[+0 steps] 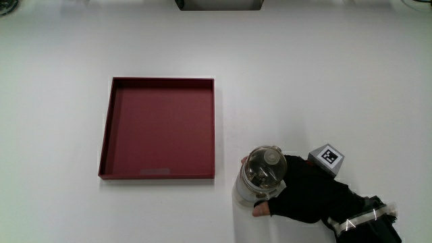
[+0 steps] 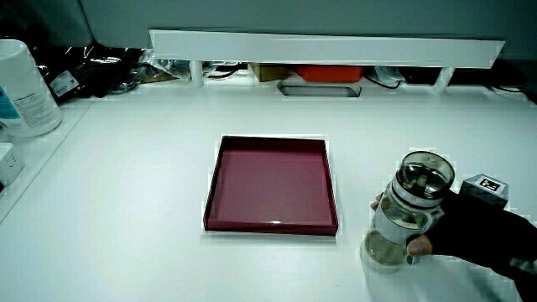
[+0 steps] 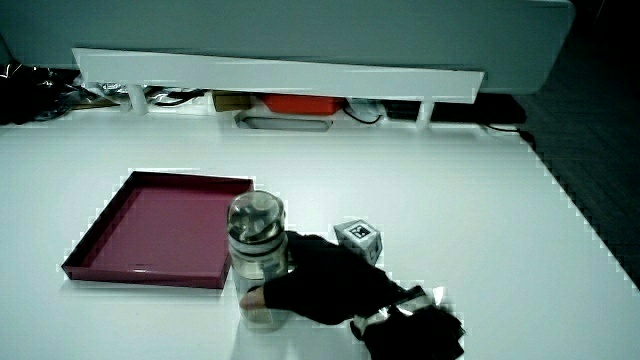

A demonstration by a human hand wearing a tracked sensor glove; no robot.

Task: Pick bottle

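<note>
A clear bottle (image 1: 260, 177) with a see-through lid stands upright on the white table, beside the red tray's (image 1: 108, 128) corner nearest the person. The hand (image 1: 297, 192) in its black glove is wrapped around the bottle's body, fingertips showing past its side. The patterned cube (image 1: 328, 158) sits on the back of the hand. In both side views the bottle (image 2: 404, 220) (image 3: 258, 255) rests with its base on the table while the hand (image 2: 470, 235) (image 3: 320, 285) grips its lower half.
The shallow red tray (image 2: 215, 180) (image 3: 100, 235) lies flat with nothing in it. A low white partition (image 2: 327, 46) runs along the table's edge farthest from the person. A white container (image 2: 23, 88) stands at a table corner in a side view.
</note>
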